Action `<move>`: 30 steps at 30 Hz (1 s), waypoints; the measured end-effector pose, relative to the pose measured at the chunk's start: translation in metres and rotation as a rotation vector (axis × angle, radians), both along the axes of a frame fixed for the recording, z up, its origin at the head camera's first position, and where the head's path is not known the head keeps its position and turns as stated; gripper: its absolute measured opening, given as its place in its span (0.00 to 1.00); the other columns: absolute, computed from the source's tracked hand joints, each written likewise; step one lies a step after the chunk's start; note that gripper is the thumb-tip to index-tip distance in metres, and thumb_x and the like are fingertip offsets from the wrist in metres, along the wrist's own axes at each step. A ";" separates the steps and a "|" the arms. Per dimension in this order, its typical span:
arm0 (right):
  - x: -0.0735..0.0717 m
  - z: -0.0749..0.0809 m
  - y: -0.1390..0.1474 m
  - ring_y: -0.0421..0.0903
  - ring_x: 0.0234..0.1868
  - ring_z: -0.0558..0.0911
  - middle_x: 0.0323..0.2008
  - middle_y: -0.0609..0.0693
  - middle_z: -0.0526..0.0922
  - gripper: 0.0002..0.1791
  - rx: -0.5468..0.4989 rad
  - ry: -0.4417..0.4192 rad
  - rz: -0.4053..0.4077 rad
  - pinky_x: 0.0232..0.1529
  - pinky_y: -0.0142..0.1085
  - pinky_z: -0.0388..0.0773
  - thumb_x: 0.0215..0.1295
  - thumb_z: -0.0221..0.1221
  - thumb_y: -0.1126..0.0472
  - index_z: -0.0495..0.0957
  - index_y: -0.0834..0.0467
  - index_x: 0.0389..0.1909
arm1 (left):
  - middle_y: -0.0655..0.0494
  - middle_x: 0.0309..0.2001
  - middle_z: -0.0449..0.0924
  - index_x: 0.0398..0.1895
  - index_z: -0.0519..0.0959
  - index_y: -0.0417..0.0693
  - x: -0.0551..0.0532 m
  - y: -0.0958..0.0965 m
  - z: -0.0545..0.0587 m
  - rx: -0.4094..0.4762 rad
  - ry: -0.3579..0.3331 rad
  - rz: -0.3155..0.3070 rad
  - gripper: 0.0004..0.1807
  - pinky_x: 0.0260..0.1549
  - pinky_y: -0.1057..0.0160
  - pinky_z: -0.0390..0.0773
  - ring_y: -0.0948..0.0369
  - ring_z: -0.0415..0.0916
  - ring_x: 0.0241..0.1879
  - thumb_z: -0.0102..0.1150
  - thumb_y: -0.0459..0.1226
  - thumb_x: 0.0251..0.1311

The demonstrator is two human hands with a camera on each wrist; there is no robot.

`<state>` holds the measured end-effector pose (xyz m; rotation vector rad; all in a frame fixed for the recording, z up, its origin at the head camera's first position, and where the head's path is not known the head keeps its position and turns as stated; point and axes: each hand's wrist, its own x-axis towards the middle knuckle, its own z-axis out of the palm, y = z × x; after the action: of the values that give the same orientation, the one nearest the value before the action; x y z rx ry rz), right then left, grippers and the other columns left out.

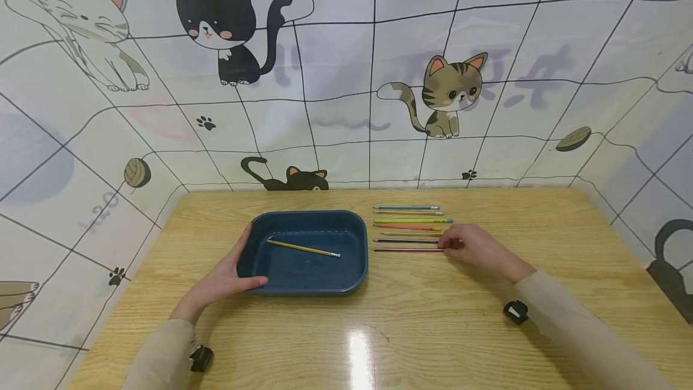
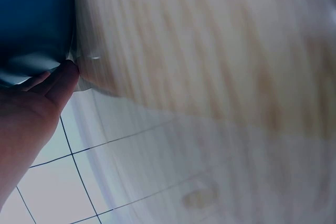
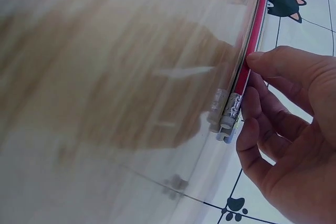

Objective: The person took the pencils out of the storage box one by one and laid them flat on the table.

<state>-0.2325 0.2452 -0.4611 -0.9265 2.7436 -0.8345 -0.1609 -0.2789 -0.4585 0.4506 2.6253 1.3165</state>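
Note:
A dark blue rectangular tray (image 1: 303, 292) stands on the table, with one yellow pencil (image 1: 303, 248) lying slantwise inside. My left hand (image 1: 224, 275) holds its left end, thumb over the front rim and fingers along the outer side; the left wrist view shows those fingers (image 2: 65, 80) against the blue wall. To the right of the tray, my right hand (image 1: 471, 248) pinches a red pencil (image 1: 406, 250) near its eraser end, the nearest of a row. In the right wrist view the thumb lies on the red pencil (image 3: 257, 24), the other fingers curled beside it.
Behind the red pencil several more pencils lie side by side, among them a yellow-green pencil (image 1: 411, 221), an orange pencil (image 1: 406, 227) and a teal pencil (image 1: 406, 207). The wooden table (image 1: 433, 330) ends at a wall sheet (image 1: 346, 77) printed with cats.

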 end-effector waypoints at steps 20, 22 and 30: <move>0.013 0.000 -0.015 0.40 0.36 0.79 0.35 0.47 0.82 0.09 -0.223 -0.059 0.001 0.37 0.34 0.78 0.58 0.64 0.73 0.83 0.61 0.39 | 0.42 0.76 0.30 0.78 0.32 0.56 0.001 0.001 0.001 -0.010 0.010 0.002 0.64 0.61 0.31 0.45 0.38 0.33 0.72 0.73 0.41 0.50; 0.013 0.000 -0.019 0.40 0.35 0.78 0.35 0.48 0.82 0.09 -0.240 -0.061 0.003 0.36 0.34 0.78 0.59 0.63 0.73 0.84 0.61 0.39 | 0.42 0.76 0.30 0.78 0.32 0.57 0.000 0.001 0.000 -0.011 0.008 0.004 0.64 0.61 0.32 0.45 0.38 0.33 0.72 0.73 0.41 0.50; 0.015 0.003 -0.043 0.40 0.33 0.77 0.34 0.47 0.83 0.09 -0.297 -0.062 0.025 0.32 0.32 0.76 0.59 0.63 0.71 0.84 0.60 0.40 | 0.43 0.76 0.30 0.78 0.32 0.58 0.000 0.000 -0.001 -0.007 -0.002 0.007 0.64 0.61 0.32 0.44 0.39 0.32 0.72 0.73 0.41 0.50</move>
<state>-0.2172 0.2026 -0.4584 -0.9605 2.5938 -1.2678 -0.1606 -0.2792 -0.4591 0.4391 2.6314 1.3080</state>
